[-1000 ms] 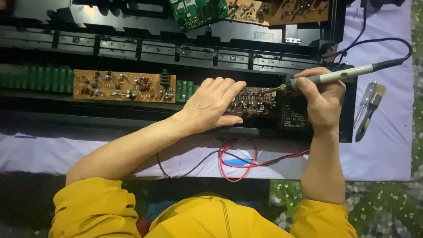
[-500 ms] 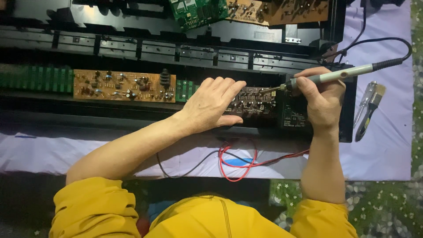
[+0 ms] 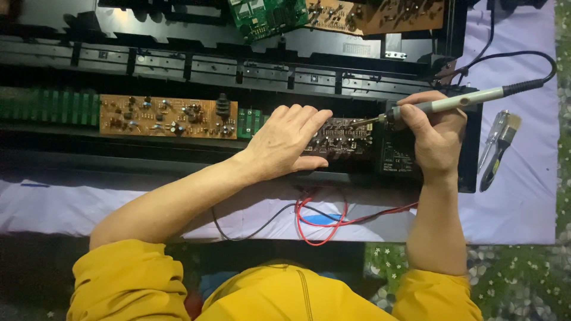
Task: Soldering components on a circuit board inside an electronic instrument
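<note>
Brown circuit board (image 3: 342,138) sits mid-chassis, and the left hand (image 3: 285,142) lies flat on it, fingers spread. Right hand (image 3: 437,134) grips the grey soldering iron (image 3: 458,102), tip touching the board's right edge. Red wires (image 3: 321,217) loop nearer.

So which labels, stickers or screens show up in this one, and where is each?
White label: small pale rectangle with faint rows of print, on the black chassis above the left hand.
Printed panel: dark block with pale markings, left of the right hand holding the soldering iron.
No screens visible.
</note>
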